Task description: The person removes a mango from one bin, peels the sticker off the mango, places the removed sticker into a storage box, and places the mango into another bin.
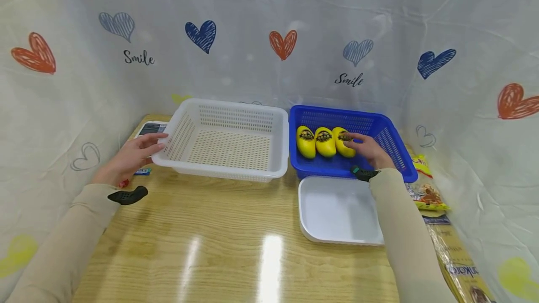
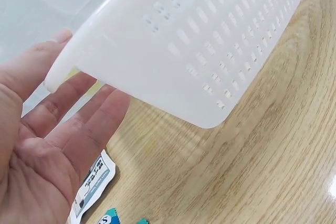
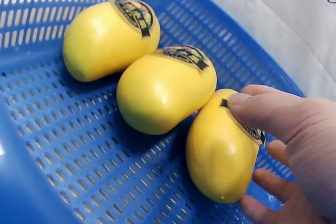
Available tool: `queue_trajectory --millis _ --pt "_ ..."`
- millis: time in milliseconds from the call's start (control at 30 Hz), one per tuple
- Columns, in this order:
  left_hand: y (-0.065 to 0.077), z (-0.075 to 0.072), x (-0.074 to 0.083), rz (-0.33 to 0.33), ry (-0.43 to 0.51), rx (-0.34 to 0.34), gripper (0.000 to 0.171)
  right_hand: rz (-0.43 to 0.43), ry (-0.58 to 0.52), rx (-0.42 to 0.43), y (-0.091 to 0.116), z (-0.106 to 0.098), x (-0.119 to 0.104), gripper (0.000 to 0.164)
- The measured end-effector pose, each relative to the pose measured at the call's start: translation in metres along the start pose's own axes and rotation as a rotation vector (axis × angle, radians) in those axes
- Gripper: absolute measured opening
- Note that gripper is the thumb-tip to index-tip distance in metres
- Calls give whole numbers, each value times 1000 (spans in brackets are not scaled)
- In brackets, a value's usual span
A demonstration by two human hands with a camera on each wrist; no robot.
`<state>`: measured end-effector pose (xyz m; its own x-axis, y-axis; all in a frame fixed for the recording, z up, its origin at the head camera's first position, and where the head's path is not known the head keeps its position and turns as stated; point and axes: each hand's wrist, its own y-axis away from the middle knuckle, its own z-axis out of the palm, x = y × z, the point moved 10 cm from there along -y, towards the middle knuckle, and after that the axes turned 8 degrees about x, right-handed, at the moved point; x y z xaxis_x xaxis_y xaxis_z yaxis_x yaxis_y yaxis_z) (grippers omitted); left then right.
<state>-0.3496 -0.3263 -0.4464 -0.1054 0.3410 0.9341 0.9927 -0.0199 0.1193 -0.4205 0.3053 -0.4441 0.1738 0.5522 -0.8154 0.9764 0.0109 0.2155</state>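
The left hand point(image 1: 136, 155) grips a white perforated plastic basket point(image 1: 219, 169) by its rim while the right hand point(image 1: 370, 149) clasps the rightmost oval yellow mango-like fruit point(image 3: 216, 156) inside the blue plastic basket point(image 1: 345, 112), seemingly a grasping step, whose lift calls for secure fingers.

A pale wood-grain table point(image 1: 227, 233) filled the lower middle of the head view. On it sat a blue basket point(image 1: 353, 112) right of centre, a white tray point(image 1: 337, 209) below that, and small packets point(image 1: 143, 171) at left. A white basket point(image 1: 227, 148) was left of centre, contact unclear.
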Motion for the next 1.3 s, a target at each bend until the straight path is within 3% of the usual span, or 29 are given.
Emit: queue_trajectory --millis 267,467,633,900,1133,1300 --pt "1 1 2 11 42 -4 63 20 14 -131 -4 12 8 60" --pt "-1 1 2 7 54 -10 61 35 -74 -159 -5 16 9 59" --pt "-1 2 3 8 57 -23 59 49 -72 -170 -3 18 9 63" --pt "0 2 5 9 45 -14 58 82 -59 -76 -3 7 14 57" --pt "2 2 3 5 23 -39 60 23 176 24 -3 -6 7 45" --pt "2 2 5 22 25 -48 59 -38 135 103 3 -17 -11 45"
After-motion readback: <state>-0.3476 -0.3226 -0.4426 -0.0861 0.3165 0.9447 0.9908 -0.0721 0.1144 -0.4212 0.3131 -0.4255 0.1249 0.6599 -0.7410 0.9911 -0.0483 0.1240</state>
